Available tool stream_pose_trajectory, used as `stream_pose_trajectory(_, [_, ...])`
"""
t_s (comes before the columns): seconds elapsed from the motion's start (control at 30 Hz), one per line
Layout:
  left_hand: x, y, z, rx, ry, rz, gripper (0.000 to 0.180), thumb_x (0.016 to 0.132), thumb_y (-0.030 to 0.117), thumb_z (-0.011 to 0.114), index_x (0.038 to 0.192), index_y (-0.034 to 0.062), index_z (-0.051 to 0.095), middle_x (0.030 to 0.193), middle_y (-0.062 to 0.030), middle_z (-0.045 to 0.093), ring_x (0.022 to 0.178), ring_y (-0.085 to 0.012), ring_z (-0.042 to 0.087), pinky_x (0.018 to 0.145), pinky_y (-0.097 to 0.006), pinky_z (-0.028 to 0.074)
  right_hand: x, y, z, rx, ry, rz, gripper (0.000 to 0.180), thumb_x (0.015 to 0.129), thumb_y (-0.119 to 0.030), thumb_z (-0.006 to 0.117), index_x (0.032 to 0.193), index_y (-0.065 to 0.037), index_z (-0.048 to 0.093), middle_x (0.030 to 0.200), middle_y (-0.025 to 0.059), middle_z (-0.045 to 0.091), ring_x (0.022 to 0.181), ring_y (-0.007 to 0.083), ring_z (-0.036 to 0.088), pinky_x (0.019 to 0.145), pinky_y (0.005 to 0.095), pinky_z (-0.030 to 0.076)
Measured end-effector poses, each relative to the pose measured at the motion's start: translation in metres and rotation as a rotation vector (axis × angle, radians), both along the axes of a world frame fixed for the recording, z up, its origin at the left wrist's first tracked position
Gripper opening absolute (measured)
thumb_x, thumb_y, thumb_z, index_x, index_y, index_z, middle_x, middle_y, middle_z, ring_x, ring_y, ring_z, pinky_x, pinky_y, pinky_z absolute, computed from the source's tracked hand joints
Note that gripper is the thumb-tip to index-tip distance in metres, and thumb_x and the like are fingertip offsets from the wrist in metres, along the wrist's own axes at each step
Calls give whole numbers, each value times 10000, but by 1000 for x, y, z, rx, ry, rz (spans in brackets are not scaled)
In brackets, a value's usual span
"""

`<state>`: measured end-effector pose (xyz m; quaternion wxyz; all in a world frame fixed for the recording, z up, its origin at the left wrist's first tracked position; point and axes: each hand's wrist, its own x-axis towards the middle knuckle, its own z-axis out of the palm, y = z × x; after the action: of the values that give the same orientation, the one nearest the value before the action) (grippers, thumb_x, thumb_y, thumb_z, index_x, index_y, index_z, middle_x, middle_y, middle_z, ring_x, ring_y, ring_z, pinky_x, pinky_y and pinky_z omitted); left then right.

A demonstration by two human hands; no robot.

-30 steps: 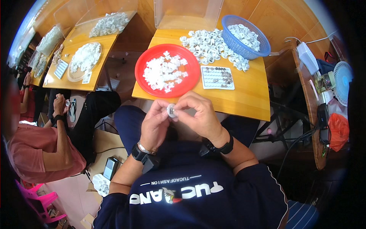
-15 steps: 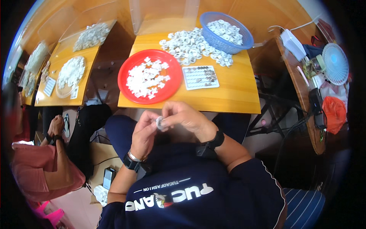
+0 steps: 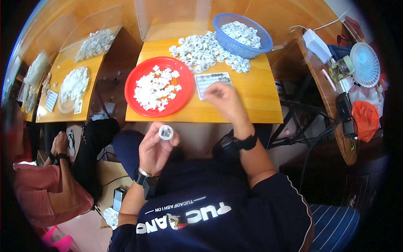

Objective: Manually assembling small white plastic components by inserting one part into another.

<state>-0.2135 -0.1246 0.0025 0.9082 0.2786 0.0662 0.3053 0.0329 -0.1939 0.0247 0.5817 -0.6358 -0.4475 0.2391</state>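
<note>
Between the fingertips of my left hand [image 3: 154, 149] is a small round white plastic piece [image 3: 166, 132], its face turned up with a greyish square part in the middle. My right hand [image 3: 228, 105] reaches over the front of the table, its bent fingers drawn together at the near edge of a white tray [image 3: 201, 86]. Rows of small dark metallic parts [image 3: 216, 77] lie in that tray, partly covered by the hand. Whatever the right fingertips pinch, if anything, is hidden. Left of the tray stands a red round plate [image 3: 130, 94] heaped with small white plastic pieces [image 3: 153, 90].
Loose white round pieces [image 3: 199, 50] are piled at the back beside a blue basket [image 3: 264, 42] of similar ones. A side table at right bears a small fan [image 3: 364, 63] and an orange bag [image 3: 364, 119]. At left a person in a pink top [image 3: 54, 185] sits by another table.
My right hand has left the round piece and moved up and right to the tray. My left hand keeps the piece, now turned face up. The view has shifted slightly.
</note>
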Motion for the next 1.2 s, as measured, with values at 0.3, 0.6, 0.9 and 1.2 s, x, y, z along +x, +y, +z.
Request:
stream_pose_trajectory(0.3, [3, 0, -3, -95, -105, -61, 229, 887, 183, 599, 1036, 27, 525, 855, -159, 573, 812, -291, 539, 744, -364, 430, -20, -10, 13, -41, 181, 115, 72, 856, -57, 685, 898, -5, 657, 777, -12, 649, 693, 36, 566, 641, 212, 467])
stream_pose_trajectory(0.6, [-3, -2, 3, 3, 1, -25, 243, 910, 196, 598, 1057, 19, 522, 946, -125, 629, 864, -227, 619, 801, -338, 482, -88, -14, 35, 16, 23, 366, 86, 822, -27, 696, 900, -7, 665, 817, 48, 649, 735, 113, 631, 662, 245, 495])
stream_pose_trajectory(0.9, [-5, -6, 2, 71, 42, 2, 234, 919, 204, 591, 1051, 25, 520, 952, -105, 621, 860, -191, 607, 799, -323, 477, -90, -13, 36, -14, -92, 389, 64, 798, -18, 708, 848, -9, 669, 799, 54, 637, 702, 120, 630, 642, 250, 494])
stream_pose_trajectory(1.2, [-5, -10, 3, 80, 82, -27, 235, 923, 203, 591, 1056, 22, 522, 949, -103, 621, 853, -198, 613, 809, -333, 482, -85, -9, 14, -160, 632, 521, 160, 816, -28, 718, 849, -20, 561, 744, 40, 625, 646, 89, 611, 593, 210, 486])
